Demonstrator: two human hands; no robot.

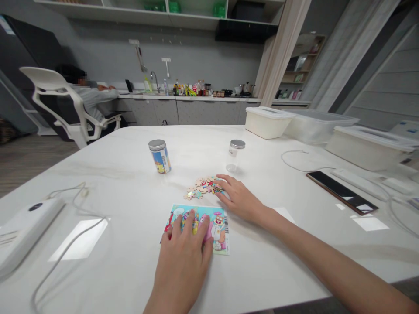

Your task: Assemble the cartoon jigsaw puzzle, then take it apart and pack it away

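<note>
The left hand (181, 257) lies open and flat on a cartoon puzzle card (223, 223), pinning it down. The relaxed right hand (238, 199) rests its fingertips on the loose jigsaw pieces (199, 189) just beyond, with a clear lidded jar (235, 156) and a printed jar (160, 156) farther off.

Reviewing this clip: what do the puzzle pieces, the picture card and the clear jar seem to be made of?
The puzzle pieces look like printed pressed card: matte, with pale unprinted backs showing in the pile. The picture card seems to be thin printed card, lying flat with a slight sheen. The clear jar is transparent with soft highlights, so glass or plastic; the look leaves that open. Its lid has a grey metallic sheen.
</note>
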